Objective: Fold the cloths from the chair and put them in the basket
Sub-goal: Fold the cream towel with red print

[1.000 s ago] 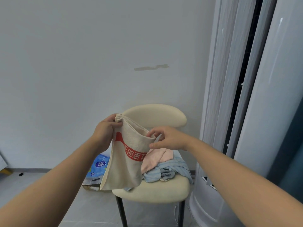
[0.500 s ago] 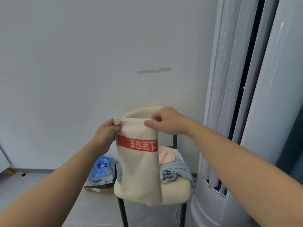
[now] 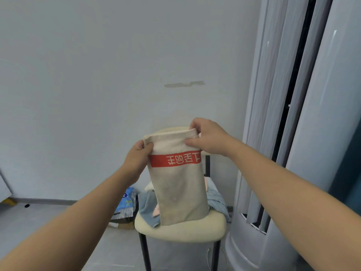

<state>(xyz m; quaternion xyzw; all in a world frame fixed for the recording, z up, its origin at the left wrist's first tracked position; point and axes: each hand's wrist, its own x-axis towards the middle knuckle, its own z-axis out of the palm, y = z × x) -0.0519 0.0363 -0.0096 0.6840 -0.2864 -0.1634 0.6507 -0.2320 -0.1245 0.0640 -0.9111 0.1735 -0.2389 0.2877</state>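
L hand (image 3: pixel 137 157) pinches beige towel (image 3: pixel 179 188) top corner at 9 o'clock, R hand (image 3: pixel 207 137) pinches the 3 o'clock one. I'd pull edge taut, match corners before next fold.

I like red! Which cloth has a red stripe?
The beige cloth, held up by the left hand and right hand. The blue cloth and pink cloth on the chair show no red.

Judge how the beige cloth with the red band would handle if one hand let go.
Probably floppy: the beige cloth hangs straight down from where the left hand and right hand pinch its top corners. Likely light, since fingertip pinches carry it.
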